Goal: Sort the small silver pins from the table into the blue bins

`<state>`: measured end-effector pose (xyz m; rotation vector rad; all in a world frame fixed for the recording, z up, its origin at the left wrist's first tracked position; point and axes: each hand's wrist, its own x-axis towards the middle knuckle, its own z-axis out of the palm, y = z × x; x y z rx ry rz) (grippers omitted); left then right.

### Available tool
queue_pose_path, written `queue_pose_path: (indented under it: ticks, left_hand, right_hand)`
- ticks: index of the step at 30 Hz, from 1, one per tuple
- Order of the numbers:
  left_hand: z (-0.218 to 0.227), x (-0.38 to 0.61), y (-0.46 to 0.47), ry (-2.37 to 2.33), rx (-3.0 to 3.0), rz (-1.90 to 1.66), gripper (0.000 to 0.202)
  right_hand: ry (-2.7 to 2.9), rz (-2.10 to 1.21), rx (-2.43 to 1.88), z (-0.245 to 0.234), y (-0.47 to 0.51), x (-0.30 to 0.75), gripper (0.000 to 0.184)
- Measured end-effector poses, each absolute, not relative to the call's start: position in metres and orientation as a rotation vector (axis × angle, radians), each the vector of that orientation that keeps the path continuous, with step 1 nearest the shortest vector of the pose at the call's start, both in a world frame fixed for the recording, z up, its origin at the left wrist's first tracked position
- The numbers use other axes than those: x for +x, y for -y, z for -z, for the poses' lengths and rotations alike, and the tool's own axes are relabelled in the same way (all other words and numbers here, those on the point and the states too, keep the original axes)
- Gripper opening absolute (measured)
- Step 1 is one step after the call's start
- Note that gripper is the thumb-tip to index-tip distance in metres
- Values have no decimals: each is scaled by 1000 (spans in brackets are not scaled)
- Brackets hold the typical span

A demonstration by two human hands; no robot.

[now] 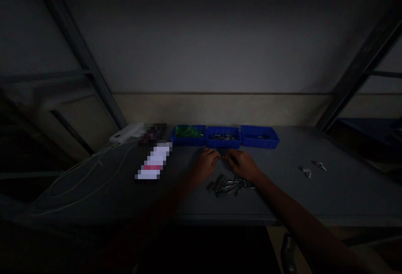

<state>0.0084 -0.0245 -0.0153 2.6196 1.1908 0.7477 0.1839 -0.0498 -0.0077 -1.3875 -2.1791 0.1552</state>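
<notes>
Close together above the table, my left hand [207,162] and my right hand [241,163] have their fingers curled and pinched. Something small and dark seems to be between the fingertips, too dim to name. Just below the hands lies a loose pile of shiny metal parts [224,185], some of them tube-like. Right behind the hands stands a blue bin [223,143] with small metal pieces in it. To its left, another blue bin [189,141] holds green, glossy packets. A third blue bin [260,142] on the right has a thin piece inside.
The grey table [276,198] is dimly lit. A white power strip [127,132] with trailing cables [94,159] lies at the left, near a blurred-out sheet [154,163]. Two small whitish objects [306,172] rest at the right. Metal frame posts [348,67] flank the table.
</notes>
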Motion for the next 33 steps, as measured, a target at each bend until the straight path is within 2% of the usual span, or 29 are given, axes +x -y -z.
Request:
queue_pose_path:
  ticks: [11,33]
  left_hand:
    - [9,-6,18,-1301,2476,-942,6]
    - [11,-5,6,-1072,2286,-1013,15]
  right_hand:
    - [2053,-309,-1340,12,39,174,14]
    - [2098,-236,-1249,12,31,185,20]
